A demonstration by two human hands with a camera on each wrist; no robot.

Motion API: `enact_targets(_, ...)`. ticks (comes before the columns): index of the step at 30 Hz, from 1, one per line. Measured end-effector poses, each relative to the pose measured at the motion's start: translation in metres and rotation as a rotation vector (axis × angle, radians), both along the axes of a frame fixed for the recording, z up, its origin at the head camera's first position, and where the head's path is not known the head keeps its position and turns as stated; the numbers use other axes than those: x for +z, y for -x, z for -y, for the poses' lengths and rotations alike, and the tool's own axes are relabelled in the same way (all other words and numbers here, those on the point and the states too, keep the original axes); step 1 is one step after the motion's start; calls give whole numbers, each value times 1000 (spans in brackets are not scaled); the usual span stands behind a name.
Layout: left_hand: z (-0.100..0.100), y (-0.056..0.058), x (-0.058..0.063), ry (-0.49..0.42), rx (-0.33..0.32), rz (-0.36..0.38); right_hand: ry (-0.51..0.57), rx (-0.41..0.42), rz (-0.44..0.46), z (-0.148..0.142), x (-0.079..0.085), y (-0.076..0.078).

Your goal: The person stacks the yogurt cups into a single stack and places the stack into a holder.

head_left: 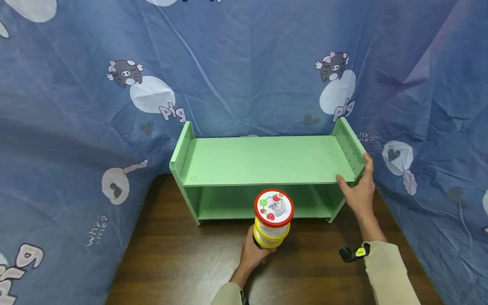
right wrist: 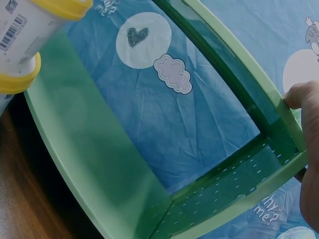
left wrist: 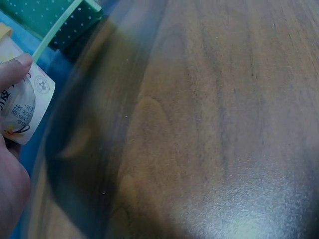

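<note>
My left hand grips a stack of lidded cups near its bottom, in front of the shelf. The top cup has a red-rimmed lid printed with strawberries; yellow rims show beneath it. In the left wrist view, the thumb lies on a white printed cup. Yellow-lidded cups of the stack enter the right wrist view at upper left. My right hand holds the front right corner of a light green two-tier shelf, thumb at the upper board's front edge, fingers along the outer side panel.
The shelf stands on a brown wood-grain table, its side panels dotted with holes. A blue curtain with pig prints hangs behind and along both sides. A black strap device with a yellow label sits at the right wrist.
</note>
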State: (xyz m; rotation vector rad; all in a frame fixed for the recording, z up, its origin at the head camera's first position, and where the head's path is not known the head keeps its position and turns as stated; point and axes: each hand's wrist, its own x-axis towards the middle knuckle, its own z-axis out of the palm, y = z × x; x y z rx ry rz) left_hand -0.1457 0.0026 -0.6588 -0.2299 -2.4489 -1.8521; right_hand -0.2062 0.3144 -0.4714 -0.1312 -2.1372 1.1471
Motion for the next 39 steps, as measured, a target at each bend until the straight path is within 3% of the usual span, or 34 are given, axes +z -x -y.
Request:
enact_targets(14, 3, -3, 11, 40, 2, 4, -11, -9, -1, -1, 0, -1)
enact_targets(31, 8, -7, 24, 85, 8, -41, -8, -2, -9, -1, 0, 0)
enact_targets(39, 8, -9, 35, 90, 10, -49, -2, -3, -1, 0, 1, -1)
